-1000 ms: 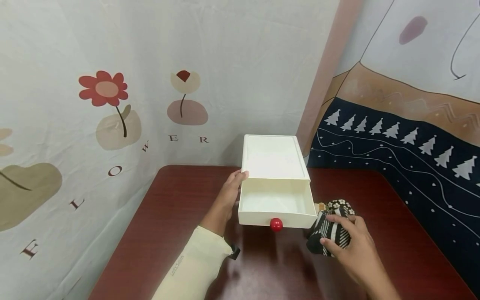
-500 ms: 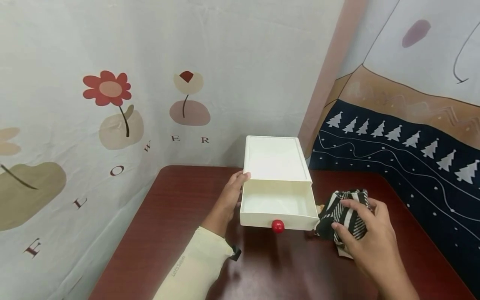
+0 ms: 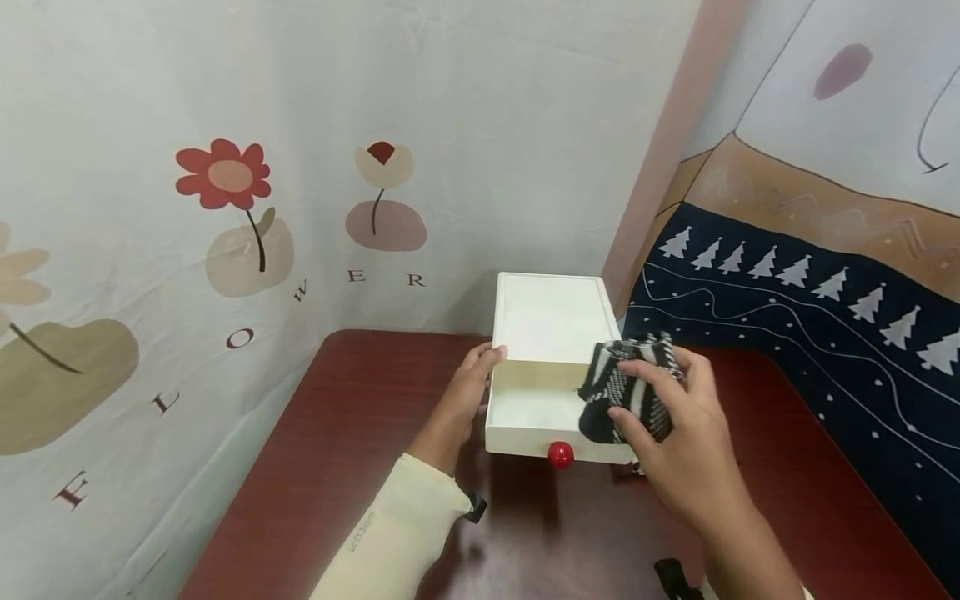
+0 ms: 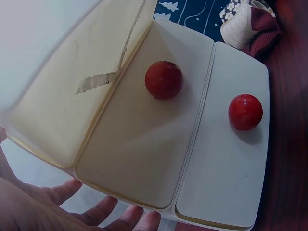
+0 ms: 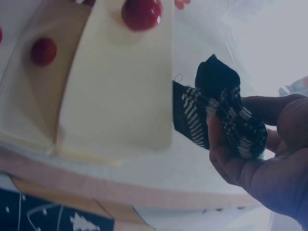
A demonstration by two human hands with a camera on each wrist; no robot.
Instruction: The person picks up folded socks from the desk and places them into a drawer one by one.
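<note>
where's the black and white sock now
In the head view, the sock is right of centre, held in the right hand above the right side of the open drawer.

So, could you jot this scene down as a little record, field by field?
Left hand: touches the side of the white drawer unit
Right hand: pinches a black-and-white sock
Top drawer: pulled open, with a red knob
Lower drawers: two, both closed
Near the unit: cream-and-maroon cloth bundle
Table: dark red

Drawer unit (image 3: 551, 315) on the surface (image 3: 375, 400), before the wall hanging (image 3: 480, 125); top drawer (image 3: 532, 404) projecting forward. Left hand (image 3: 468, 383) at the unit's left; sock (image 3: 633, 392) above the drawer's right part; bundle (image 4: 238, 26) rightward.
</note>
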